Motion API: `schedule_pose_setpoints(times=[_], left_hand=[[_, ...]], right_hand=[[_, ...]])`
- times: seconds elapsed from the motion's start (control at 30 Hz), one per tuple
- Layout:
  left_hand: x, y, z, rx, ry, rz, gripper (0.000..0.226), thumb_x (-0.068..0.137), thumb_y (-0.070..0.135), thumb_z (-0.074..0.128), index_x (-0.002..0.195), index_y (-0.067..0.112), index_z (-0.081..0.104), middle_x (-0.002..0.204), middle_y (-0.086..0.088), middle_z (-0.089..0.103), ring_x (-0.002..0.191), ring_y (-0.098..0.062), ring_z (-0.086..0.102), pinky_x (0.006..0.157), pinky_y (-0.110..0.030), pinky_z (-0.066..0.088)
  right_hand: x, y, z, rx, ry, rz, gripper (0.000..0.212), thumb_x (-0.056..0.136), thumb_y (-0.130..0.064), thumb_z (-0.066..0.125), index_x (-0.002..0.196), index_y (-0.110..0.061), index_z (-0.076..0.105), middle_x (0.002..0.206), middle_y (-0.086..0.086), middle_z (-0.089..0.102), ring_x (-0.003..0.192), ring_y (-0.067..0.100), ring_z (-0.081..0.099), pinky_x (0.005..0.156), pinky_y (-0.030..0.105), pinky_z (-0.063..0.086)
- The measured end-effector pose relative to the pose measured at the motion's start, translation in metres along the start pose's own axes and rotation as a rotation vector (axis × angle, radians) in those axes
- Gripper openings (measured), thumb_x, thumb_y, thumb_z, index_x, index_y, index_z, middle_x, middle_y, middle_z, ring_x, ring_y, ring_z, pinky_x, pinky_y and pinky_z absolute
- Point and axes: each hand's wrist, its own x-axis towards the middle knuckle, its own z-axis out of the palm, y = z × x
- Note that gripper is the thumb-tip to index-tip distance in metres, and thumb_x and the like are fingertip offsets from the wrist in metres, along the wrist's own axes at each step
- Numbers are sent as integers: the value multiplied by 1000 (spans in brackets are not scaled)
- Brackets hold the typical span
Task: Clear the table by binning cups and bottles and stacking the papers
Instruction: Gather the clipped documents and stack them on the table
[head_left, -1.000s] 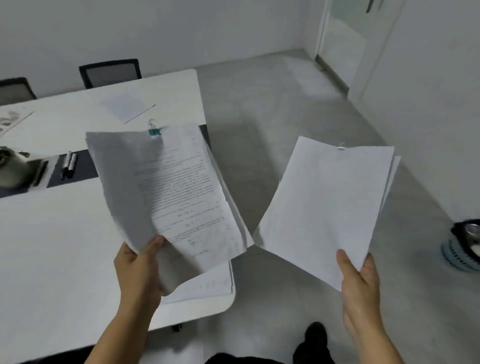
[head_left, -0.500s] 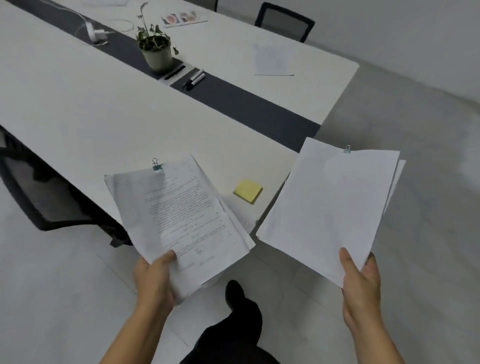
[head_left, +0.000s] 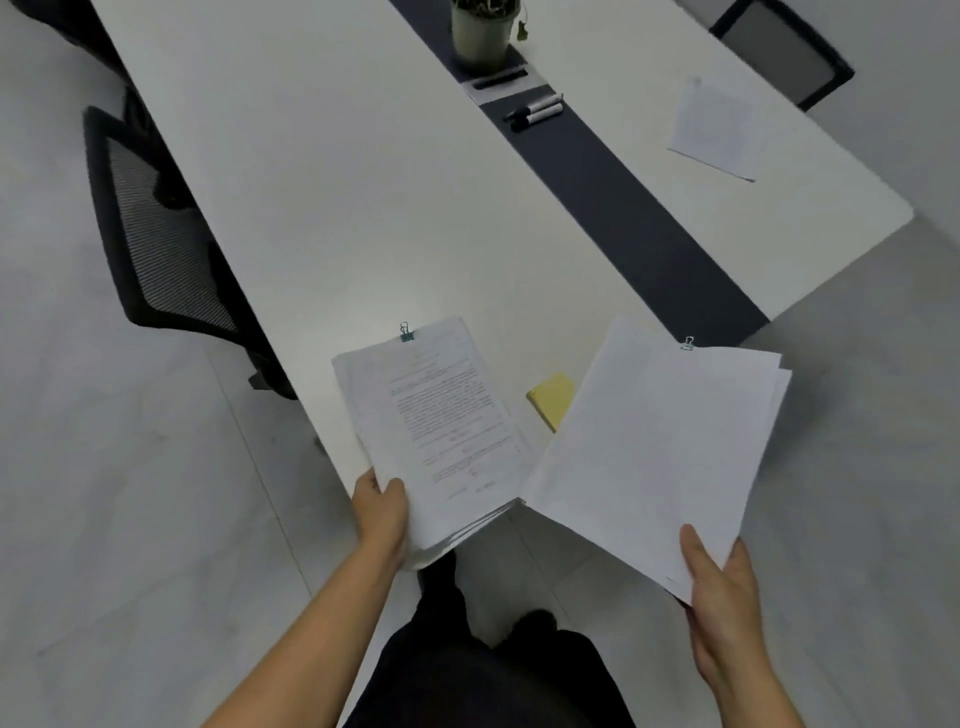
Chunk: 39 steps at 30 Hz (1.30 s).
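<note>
Fingers (head_left: 394, 491) of left hand (head_left: 382, 514) pinch printed papers (head_left: 441, 415), right hand (head_left: 723, 584) pinches blank papers (head_left: 660, 441).

A printed stack (head_left: 441, 431), bound at its top by a teal clip (head_left: 406, 332), is held tilted over the desk's (head_left: 322, 182) near corner, the left hand (head_left: 382, 512) gripping its lower left. A blank stack (head_left: 654, 447), with a pale clip (head_left: 688, 343) at its top and its sheets fanned at the right edge, is pinched at its lower corner by the right hand (head_left: 722, 587). A single sheet (head_left: 714, 130) lies flat on the desk's far side.
</note>
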Motion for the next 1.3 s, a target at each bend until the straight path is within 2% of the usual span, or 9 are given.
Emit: schedule_pose_setpoints(times=[0.2, 0.33, 0.37, 0.4, 0.53, 0.73, 0.87, 1.03, 1.3], left_hand=[[-5, 0, -14, 200, -33, -7, 13, 91, 19, 48, 95, 17, 60, 87, 6, 58, 87, -19, 55, 80, -32, 46], [1, -1, -26, 32, 25, -111, 35, 97, 31, 46, 119, 7, 59, 138, -12, 53, 97, -25, 60, 85, -35, 47], [-1, 0, -29, -23, 35, -138, 29, 99, 31, 44, 110, 8, 60, 100, 4, 40, 91, -24, 58, 78, -34, 45], [-3, -1, -30, -71, 42, -161, 29, 100, 32, 44, 108, 9, 60, 105, -14, 59, 90, -23, 56, 76, -34, 45], [-11, -11, -24, -109, 81, -187, 40, 103, 38, 41, 127, 8, 55, 121, -9, 60, 116, -26, 57, 97, -45, 47], [-16, -21, -6, 61, 77, -106, 23, 99, 27, 38, 84, 20, 53, 90, -3, 54, 84, -19, 50, 76, -35, 41], [-12, -24, -2, 85, 119, -46, 40, 101, 35, 39, 122, 6, 56, 125, -22, 57, 111, -33, 57, 95, -42, 46], [-16, -12, 16, 89, 44, -20, 68, 98, 53, 40, 153, 16, 28, 157, 5, 32, 145, -21, 31, 119, -41, 24], [10, 6, 8, 141, 92, 20, 66, 101, 49, 39, 157, 24, 15, 163, 5, 18, 149, -20, 21, 120, -42, 19]], right_hand=[[33, -28, 43, -134, -395, -16, 26, 98, -23, 59, 122, -33, 60, 117, -9, 72, 111, 15, 67, 103, 42, 48], [51, -48, 93, -178, -654, -83, 37, 97, -23, 60, 134, -26, 55, 124, -10, 69, 115, 8, 65, 100, 30, 49], [54, -50, 106, -195, -704, -92, 35, 97, -22, 61, 132, -27, 56, 122, -11, 69, 113, 5, 65, 96, 24, 50], [60, -48, 119, -230, -746, -102, 31, 97, -22, 61, 127, -30, 57, 120, -14, 69, 111, 3, 66, 92, 19, 51], [89, -15, 156, -568, -786, -143, 31, 96, -24, 60, 126, -27, 55, 123, -13, 60, 118, 13, 58, 92, 23, 42], [109, 20, 160, -1045, -747, -239, 67, 98, -47, 48, 153, -15, 28, 150, 10, 37, 137, 26, 39, 109, 37, 37], [111, 19, 153, -1082, -697, -314, 65, 101, -42, 43, 156, -14, 23, 155, 12, 32, 142, 29, 32, 114, 39, 30], [94, 32, 152, -1250, -797, -471, 64, 105, -35, 32, 159, -15, 4, 166, 5, 12, 150, 32, 12, 122, 42, 18], [107, 19, 166, -1060, -808, -448, 61, 104, -28, 40, 157, -13, 15, 162, 4, 24, 148, 23, 22, 120, 36, 22]])
